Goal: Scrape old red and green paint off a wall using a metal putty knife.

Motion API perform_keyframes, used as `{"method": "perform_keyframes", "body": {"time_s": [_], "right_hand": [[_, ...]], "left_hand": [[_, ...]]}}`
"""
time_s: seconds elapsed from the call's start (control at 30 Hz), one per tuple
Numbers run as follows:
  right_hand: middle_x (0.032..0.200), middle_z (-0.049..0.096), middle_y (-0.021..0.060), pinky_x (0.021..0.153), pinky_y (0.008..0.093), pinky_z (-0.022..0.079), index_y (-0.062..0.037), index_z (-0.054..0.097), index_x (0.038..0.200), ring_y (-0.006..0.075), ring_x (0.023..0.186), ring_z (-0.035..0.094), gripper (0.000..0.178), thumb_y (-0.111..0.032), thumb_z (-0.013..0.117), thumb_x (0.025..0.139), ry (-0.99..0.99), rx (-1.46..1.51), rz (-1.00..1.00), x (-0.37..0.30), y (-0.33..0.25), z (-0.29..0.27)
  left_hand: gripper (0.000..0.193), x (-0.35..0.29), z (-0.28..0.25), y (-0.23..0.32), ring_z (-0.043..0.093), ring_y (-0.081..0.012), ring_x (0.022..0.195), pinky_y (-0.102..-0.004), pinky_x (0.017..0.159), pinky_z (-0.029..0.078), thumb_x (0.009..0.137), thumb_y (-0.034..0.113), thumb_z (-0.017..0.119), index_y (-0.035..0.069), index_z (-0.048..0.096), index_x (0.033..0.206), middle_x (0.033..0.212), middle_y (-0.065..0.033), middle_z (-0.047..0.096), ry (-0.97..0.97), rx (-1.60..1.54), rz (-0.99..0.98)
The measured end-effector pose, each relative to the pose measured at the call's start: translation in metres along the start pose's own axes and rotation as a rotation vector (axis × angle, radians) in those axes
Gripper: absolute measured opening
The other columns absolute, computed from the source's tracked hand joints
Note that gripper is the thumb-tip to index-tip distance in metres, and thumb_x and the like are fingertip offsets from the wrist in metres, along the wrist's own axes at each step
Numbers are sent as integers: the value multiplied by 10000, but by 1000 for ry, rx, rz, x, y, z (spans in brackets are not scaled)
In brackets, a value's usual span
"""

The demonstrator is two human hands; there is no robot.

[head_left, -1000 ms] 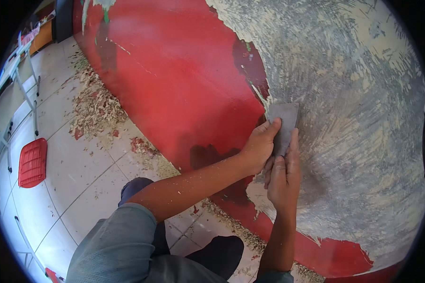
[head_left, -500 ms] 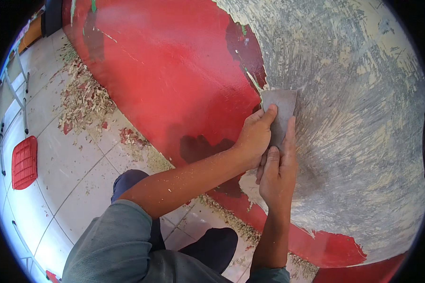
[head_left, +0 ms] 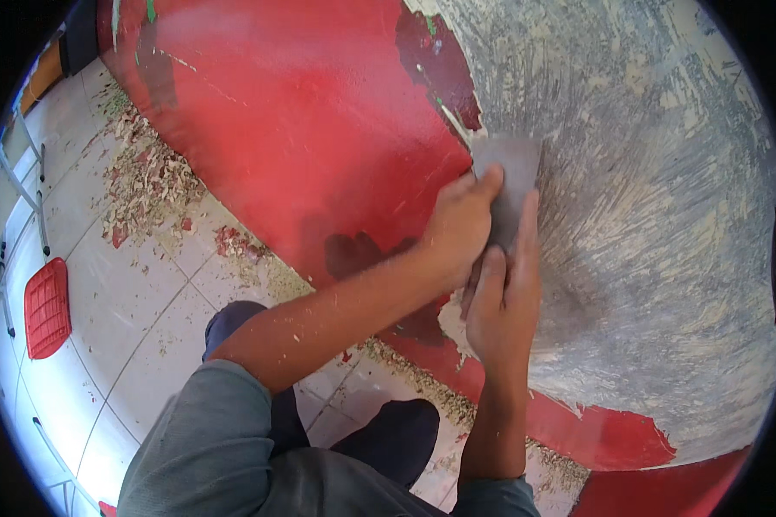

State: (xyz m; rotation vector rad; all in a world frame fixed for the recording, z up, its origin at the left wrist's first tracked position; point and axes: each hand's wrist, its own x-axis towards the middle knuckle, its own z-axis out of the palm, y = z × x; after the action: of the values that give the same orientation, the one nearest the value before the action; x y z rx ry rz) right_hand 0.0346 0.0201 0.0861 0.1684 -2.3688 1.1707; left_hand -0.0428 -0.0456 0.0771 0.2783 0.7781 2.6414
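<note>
A flat grey metal scraper (head_left: 512, 164) lies against the large curved surface, its broad end pointing away from me. My left hand (head_left: 459, 226) is closed round its left side, thumb pressed on the blade's face. Below and to the right, my right hand (head_left: 503, 306) grips its lower part, with the thumb up and the index finger stretched along the right edge. Under the blade, the boundary runs between glossy red paint (head_left: 310, 112) and a scraped grey-and-cream area (head_left: 655, 224). My palms hide the scraper's near end.
Paint flakes and shavings (head_left: 151, 185) lie heaped on the tiled floor (head_left: 138, 319) along the red surface's lower edge. At the far left are a red plastic stool seat (head_left: 47, 308) and thin metal legs (head_left: 24, 177). My knees sit close below the work.
Both hands and the scraper have slid a little away from me along the paint boundary. The whole view has shifted slightly too. My grip looks the same.
</note>
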Motion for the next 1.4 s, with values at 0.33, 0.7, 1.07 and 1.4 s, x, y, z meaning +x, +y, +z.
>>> {"method": "perform_keyframes", "body": {"time_s": [0.33, 0.7, 1.07, 1.4], "right_hand": [[1369, 374, 290, 1004, 361, 360, 20, 190, 1431, 373, 1248, 430, 569, -20, 344, 885, -10, -66, -54, -4, -8, 11], [1365, 374, 294, 984, 356, 379, 29, 171, 1434, 351, 1217, 466, 570, -8, 330, 887, 30, -163, -39, -1, -8, 9], [1369, 358, 311, 1000, 379, 357, 14, 172, 1434, 433, 1224, 427, 568, -35, 342, 894, 23, -101, 28, -4, -14, 10], [1386, 337, 306, 998, 380, 358, 11, 177, 1434, 406, 1242, 421, 571, -45, 354, 894, 60, -77, 22, -11, -14, 5]], "left_hand": [[322, 5, -11, -2, 533, -113, 779, -290, 706, 452, 967, 346, 455, 47, 562, 1014, 884, -27, 578, 57, 81, 24], [332, 4, -7, 8, 536, -126, 780, -302, 701, 460, 981, 333, 423, 30, 554, 1022, 888, -46, 582, 37, 149, -26], [327, 1, -1, 14, 555, -133, 730, -299, 643, 481, 975, 331, 428, 28, 544, 1009, 874, -64, 576, -34, 38, 18], [324, 5, 0, 0, 543, -115, 787, -290, 696, 462, 971, 329, 446, 28, 559, 1013, 893, -48, 588, 10, 74, 58]]}}
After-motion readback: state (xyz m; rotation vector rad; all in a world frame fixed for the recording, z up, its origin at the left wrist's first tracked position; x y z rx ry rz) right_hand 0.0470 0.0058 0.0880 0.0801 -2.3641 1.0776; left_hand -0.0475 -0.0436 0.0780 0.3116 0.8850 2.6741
